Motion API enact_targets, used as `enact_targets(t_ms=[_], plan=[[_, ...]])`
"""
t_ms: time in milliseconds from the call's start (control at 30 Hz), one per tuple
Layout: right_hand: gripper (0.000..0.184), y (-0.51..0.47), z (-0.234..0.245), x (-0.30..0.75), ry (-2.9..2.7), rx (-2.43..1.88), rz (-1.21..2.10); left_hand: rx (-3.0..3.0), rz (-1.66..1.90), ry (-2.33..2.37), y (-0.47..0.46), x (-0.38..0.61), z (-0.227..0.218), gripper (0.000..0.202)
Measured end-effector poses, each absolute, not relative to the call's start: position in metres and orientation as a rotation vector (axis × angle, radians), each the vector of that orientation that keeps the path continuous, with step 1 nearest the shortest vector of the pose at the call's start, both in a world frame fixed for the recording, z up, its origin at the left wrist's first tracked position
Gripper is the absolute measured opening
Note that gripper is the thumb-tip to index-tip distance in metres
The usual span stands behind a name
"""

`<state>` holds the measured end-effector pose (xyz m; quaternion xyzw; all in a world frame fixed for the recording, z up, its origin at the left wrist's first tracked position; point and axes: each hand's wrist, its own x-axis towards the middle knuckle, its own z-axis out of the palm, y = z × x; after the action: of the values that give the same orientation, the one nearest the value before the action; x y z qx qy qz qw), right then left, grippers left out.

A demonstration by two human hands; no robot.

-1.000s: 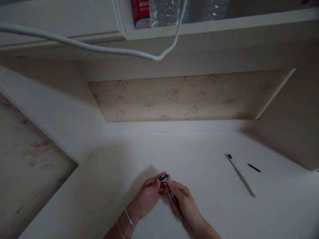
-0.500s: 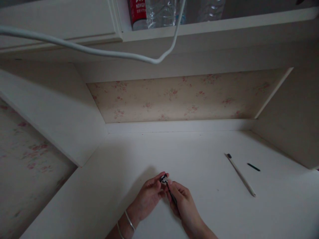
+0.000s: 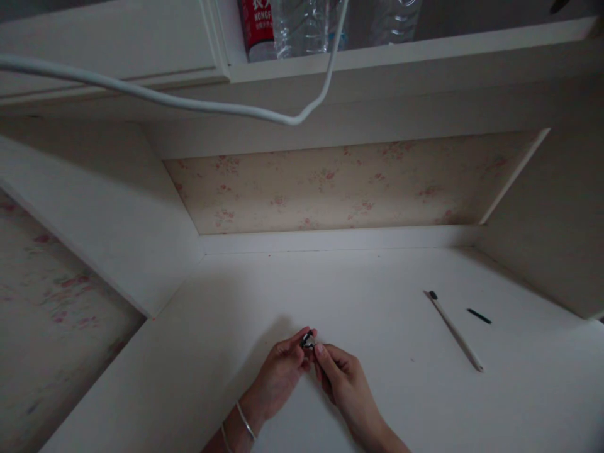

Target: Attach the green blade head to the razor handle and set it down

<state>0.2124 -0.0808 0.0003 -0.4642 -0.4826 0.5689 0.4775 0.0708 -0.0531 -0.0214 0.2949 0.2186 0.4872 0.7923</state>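
Small black tool (image 3: 308, 341) pinched between left hand (image 3: 282, 371) and right hand (image 3: 342, 380), open desk (image 3: 377, 289) either side

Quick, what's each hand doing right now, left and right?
Left hand: closed, fingertips pinching a small dark object.
Right hand: closed, pinching the same small dark object from the other side.

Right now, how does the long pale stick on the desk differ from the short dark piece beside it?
The pale stick is long and light, the dark piece short and nearly black. The pale stick has a dark tip at its far end; the dark piece looks one colour. Both lie flat on the desk, not touching.
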Motion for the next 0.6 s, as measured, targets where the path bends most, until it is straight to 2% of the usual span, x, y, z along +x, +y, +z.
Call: enact_targets(t_ms=[600], plan=[[0.04,-0.0839,0.004,0.2163,-1.394,-1.125,1.192,0.762,1.1,0.529,-0.0534,0.0717,-0.0208,0.043]])
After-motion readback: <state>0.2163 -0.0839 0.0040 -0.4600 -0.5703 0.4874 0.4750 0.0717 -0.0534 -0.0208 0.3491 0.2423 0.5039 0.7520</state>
